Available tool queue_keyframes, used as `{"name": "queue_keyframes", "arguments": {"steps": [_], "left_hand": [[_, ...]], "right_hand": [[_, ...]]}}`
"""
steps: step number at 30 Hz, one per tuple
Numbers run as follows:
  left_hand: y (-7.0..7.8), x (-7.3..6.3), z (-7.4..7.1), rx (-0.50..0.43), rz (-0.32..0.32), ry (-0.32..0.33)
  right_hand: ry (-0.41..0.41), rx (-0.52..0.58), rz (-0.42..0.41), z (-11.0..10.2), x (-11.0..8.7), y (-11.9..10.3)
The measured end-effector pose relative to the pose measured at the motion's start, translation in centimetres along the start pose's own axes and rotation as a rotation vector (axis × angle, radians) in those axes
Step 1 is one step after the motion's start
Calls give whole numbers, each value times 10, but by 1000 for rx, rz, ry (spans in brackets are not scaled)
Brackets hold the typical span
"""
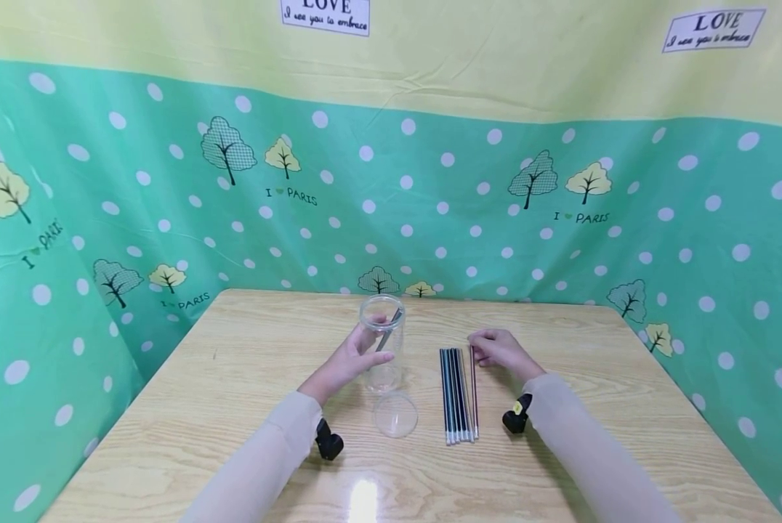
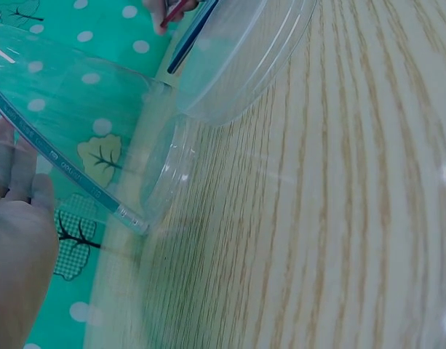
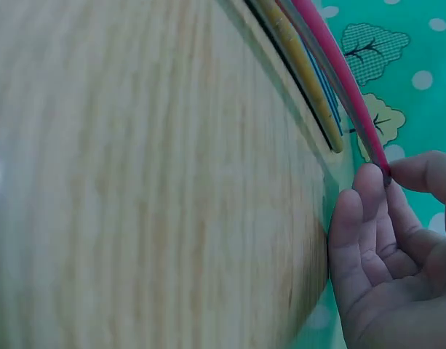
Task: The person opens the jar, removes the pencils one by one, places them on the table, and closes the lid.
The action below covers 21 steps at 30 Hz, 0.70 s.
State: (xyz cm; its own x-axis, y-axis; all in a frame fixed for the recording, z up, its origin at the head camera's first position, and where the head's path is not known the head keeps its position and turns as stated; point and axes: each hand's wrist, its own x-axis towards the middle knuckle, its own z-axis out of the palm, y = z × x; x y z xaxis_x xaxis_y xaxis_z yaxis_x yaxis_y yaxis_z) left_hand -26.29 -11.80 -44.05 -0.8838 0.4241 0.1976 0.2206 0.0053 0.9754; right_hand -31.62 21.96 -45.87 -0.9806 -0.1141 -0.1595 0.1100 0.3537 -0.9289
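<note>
My left hand point(image 1: 350, 357) holds a tall clear jar point(image 1: 394, 367) that stands upright on the table, thumb on the near side and fingers around the far side. Inside the jar, one dark teal pencil point(image 2: 70, 169) leans at a slant. My right hand point(image 1: 504, 351) pinches the far end of a red pencil point(image 1: 474, 399) between thumb and fingertips; the pencil's silver-tipped end points toward me. Left of it, several dark pencils point(image 1: 453, 396) lie side by side, with a gold-coloured pencil point(image 3: 301, 65) at the right of the row.
A round clear lid point(image 1: 395, 416) lies flat just in front of the jar. The wooden table point(image 1: 247, 407) ends at a green dotted cloth point(image 1: 430, 181) hanging behind it and at the sides. Each wrist wears a small black camera point(image 1: 328, 442).
</note>
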Motion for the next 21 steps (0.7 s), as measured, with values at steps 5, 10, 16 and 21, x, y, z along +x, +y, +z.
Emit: {"name": "queue_keyframes", "arguments": {"steps": [5,10,16,21], "left_hand": [[0,1,1,3,-11,-1],[2,0,1,4,-14,-5],[2,-1,1,2,-17,-4],[3,-3,1,-6,-22,2]], "right_hand": [[-9,-53,-3,1,1,-1],[-16,-118,-11,3,0,-5],[-33,-211,-25,5,1,-8],[-41,-258,-25,6,3,-9]]}}
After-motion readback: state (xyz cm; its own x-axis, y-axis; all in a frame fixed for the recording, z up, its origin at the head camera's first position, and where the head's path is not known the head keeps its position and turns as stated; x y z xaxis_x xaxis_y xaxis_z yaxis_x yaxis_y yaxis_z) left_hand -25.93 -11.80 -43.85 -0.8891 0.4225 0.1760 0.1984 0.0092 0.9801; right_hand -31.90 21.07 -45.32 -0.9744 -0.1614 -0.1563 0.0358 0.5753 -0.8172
